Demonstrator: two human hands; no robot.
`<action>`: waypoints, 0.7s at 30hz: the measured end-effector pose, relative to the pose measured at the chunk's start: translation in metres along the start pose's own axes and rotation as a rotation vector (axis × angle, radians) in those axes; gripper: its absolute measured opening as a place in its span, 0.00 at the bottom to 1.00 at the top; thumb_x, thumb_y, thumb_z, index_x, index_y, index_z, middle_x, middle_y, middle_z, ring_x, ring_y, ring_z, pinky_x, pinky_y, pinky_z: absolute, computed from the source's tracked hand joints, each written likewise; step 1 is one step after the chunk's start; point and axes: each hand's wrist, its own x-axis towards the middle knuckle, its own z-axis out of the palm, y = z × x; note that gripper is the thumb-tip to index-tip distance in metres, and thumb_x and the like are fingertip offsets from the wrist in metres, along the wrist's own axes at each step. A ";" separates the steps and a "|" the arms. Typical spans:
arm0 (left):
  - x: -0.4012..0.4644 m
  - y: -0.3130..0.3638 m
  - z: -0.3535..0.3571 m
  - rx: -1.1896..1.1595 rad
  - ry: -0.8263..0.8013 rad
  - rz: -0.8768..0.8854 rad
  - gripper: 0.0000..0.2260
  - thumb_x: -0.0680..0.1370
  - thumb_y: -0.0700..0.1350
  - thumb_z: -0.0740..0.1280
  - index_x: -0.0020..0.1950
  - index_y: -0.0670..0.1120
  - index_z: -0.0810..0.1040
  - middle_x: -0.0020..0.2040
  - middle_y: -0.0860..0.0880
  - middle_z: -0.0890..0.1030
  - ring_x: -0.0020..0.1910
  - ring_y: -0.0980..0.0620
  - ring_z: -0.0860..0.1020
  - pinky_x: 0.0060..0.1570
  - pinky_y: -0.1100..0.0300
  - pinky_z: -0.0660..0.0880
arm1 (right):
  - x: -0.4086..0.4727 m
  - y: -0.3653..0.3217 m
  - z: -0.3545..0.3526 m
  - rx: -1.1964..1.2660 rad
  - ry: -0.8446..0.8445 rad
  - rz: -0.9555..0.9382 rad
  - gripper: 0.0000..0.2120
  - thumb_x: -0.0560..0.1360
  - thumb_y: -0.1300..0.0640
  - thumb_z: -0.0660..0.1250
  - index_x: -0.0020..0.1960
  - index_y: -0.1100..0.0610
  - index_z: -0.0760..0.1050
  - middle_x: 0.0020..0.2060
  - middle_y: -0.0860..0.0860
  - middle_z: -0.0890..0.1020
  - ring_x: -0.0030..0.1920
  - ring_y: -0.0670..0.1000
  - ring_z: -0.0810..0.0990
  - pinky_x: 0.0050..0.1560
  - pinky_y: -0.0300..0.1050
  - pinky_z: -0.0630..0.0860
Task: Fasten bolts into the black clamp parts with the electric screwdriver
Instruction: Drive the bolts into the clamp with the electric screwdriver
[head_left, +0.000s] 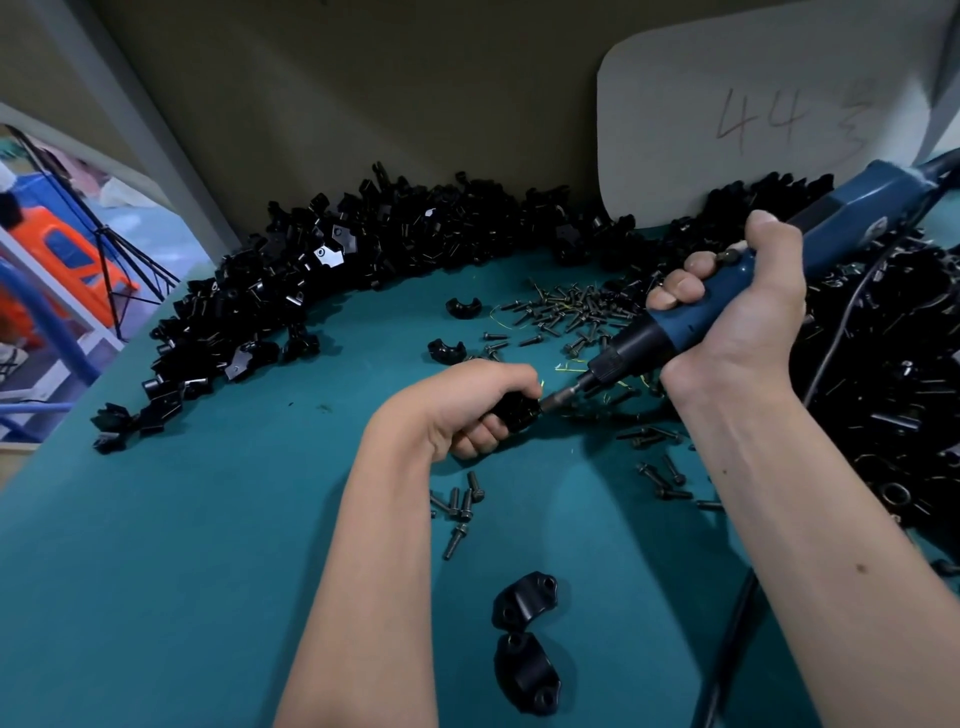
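My left hand (470, 402) grips a black clamp part (516, 410) just above the teal table (208, 519). My right hand (727, 306) is wrapped round the blue electric screwdriver (691, 312), which slants down to the left. Its bit (558, 399) meets the right side of the held clamp part; the bolt there is hidden. Two black clamp halves (524, 603) (527, 670) lie on the table near me. Loose bolts (462, 506) lie just below my left hand, and a larger scatter of bolts (571, 306) lies beyond the screwdriver.
A long heap of black clamp parts (322, 270) curves along the back and left of the table; another heap (893, 374) fills the right side. A white board (753, 119) marked "44" leans at the back. The screwdriver's black cable (727, 649) runs down at lower right.
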 end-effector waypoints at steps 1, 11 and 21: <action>0.000 0.000 0.000 -0.005 -0.004 0.000 0.13 0.80 0.51 0.64 0.38 0.49 0.68 0.24 0.53 0.64 0.20 0.58 0.60 0.20 0.70 0.55 | 0.000 0.000 0.000 -0.002 0.001 -0.005 0.15 0.79 0.55 0.68 0.53 0.56 0.61 0.31 0.51 0.71 0.28 0.49 0.67 0.29 0.41 0.68; 0.003 -0.002 -0.001 -0.109 -0.049 -0.028 0.13 0.79 0.51 0.64 0.38 0.48 0.68 0.25 0.54 0.64 0.19 0.59 0.60 0.17 0.69 0.54 | 0.000 0.002 -0.001 0.025 -0.014 -0.018 0.12 0.79 0.55 0.67 0.48 0.55 0.63 0.31 0.51 0.71 0.27 0.49 0.67 0.30 0.42 0.68; 0.004 -0.004 -0.002 -0.172 -0.086 -0.038 0.13 0.80 0.52 0.64 0.39 0.48 0.68 0.26 0.53 0.63 0.19 0.60 0.60 0.16 0.69 0.54 | -0.002 0.001 0.001 0.021 -0.007 -0.025 0.13 0.80 0.55 0.67 0.51 0.55 0.61 0.30 0.50 0.71 0.27 0.49 0.67 0.30 0.42 0.68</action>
